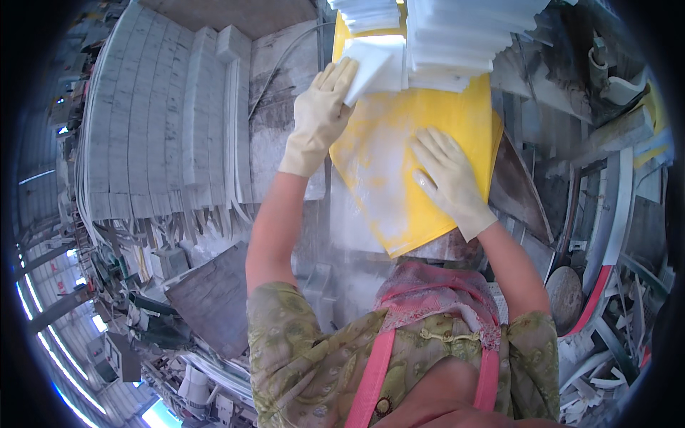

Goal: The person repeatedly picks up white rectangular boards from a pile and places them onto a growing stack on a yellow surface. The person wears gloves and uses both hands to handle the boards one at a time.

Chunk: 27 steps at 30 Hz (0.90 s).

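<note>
Both my hands wear cream rubber gloves. At the upper middle, my left hand (pixel 321 110) has its fingers over the left edge of a thin white sheet (pixel 376 60). That sheet lies askew over other white sheets, and my thumb is partly hidden at its edge. My right hand (pixel 448 171) rests palm down, fingers stretched out, on a yellow sheet (pixel 399 207). White dust smears the yellow surface, and one of its corners points toward me. Beyond my right hand, a tall stack of white sheets (pixel 464 43) sits on the yellow.
Long rows of grey-white slabs (pixel 143 114) stand packed at the left. A dark board (pixel 214 296) leans below them. On the right are a brown board (pixel 519 185), a curved rail with a red stripe (pixel 589 307) and a heap of white offcuts (pixel 592 381).
</note>
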{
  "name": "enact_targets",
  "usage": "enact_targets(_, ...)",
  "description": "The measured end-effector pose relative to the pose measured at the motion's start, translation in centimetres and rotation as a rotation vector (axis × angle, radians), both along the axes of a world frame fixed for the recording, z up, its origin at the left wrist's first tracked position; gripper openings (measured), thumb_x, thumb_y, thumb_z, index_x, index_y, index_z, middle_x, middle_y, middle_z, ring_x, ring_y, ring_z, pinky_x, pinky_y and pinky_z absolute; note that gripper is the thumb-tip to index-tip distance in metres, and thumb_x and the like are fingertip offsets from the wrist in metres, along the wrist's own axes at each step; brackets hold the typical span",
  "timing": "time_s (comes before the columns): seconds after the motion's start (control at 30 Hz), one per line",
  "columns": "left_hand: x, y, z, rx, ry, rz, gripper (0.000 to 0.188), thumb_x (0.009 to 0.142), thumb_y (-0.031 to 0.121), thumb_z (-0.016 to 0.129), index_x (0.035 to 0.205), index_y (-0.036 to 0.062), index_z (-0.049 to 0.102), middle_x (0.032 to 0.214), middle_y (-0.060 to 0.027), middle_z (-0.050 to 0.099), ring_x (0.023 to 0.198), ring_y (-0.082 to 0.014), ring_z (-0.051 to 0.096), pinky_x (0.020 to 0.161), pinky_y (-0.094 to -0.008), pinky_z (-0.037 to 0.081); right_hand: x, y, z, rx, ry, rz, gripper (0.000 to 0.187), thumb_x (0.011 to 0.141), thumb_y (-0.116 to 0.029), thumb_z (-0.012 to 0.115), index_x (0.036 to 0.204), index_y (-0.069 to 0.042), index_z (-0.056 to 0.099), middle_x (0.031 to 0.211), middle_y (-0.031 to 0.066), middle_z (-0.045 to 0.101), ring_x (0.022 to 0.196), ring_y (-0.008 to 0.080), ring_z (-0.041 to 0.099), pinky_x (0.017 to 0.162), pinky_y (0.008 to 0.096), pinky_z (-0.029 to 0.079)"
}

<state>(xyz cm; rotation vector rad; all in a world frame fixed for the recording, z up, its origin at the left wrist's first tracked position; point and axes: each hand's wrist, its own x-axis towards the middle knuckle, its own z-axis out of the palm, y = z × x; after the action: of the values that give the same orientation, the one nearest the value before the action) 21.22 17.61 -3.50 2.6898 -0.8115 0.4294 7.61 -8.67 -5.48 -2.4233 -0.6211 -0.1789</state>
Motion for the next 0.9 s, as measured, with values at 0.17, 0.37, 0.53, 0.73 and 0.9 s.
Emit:
enact_targets(0.17,-1.2,-0.3,2.1,-0.733,0.311,0.371,0.031,0.101,0.025,0.067,0.128,0.0101,0.069,0.123,-0.0142,0.072,0.110,-0.0169,0.069,0.088,-0.0281,0.054,-0.2,0.0,-0.4,-0.003,-0.011,-0.006,0.048,0.092,-0.015,0.067,0.136,0.001,0.058,0.142,0.0184,0.056,0.138,0.0370,0.047,0.117,0.0484,0.036)
enact_targets(0.37,-5.5,3.5,0.9,-1.571,0.148,0.781,0.041,0.106,0.026,0.060,0.120,-0.0121,0.058,0.112,-0.0190,0.068,0.101,-0.0285,0.071,0.090,-0.0384,0.060,0.8,0.8,0.8,-0.025,-0.078,0.024,0.047,0.093,-0.015,0.066,0.137,-0.001,0.057,0.141,0.0171,0.057,0.134,0.0371,0.050,0.115,0.0479,0.038)
enact_targets(0.53,-12.7,8.8,-2.4,-1.639,0.179,0.868,0.048,0.107,0.028,0.059,0.122,-0.0165,0.052,0.116,-0.0247,0.065,0.105,-0.0335,0.070,0.090,-0.0442,0.060,7.0,4.7,3.5,-0.061,-0.263,-0.011,0.049,0.096,-0.022,0.064,0.141,-0.003,0.056,0.145,0.0179,0.055,0.139,0.0367,0.046,0.113,0.0487,0.042)
enact_targets(0.73,-18.7,9.4,-4.1,-1.750,0.227,0.825,0.047,0.106,0.029,0.060,0.124,-0.0142,0.056,0.116,-0.0205,0.067,0.106,-0.0300,0.070,0.092,-0.0444,0.059,13.4,9.4,2.1,-0.465,-0.312,-0.202,0.051,0.095,-0.027,0.064,0.136,0.002,0.055,0.132,0.0172,0.059,0.125,0.0347,0.053,0.107,0.0479,0.044)
enact_targets(0.9,-20.5,9.4,-3.4,-1.721,0.271,0.928,0.042,0.107,0.026,0.057,0.127,-0.0113,0.058,0.117,-0.0162,0.067,0.105,-0.0242,0.070,0.092,-0.0381,0.058,14.4,8.7,-0.3,-0.387,-0.518,-0.193,0.051,0.086,-0.021,0.073,0.129,0.004,0.059,0.124,0.0163,0.062,0.119,0.0340,0.057,0.103,0.0457,0.047)
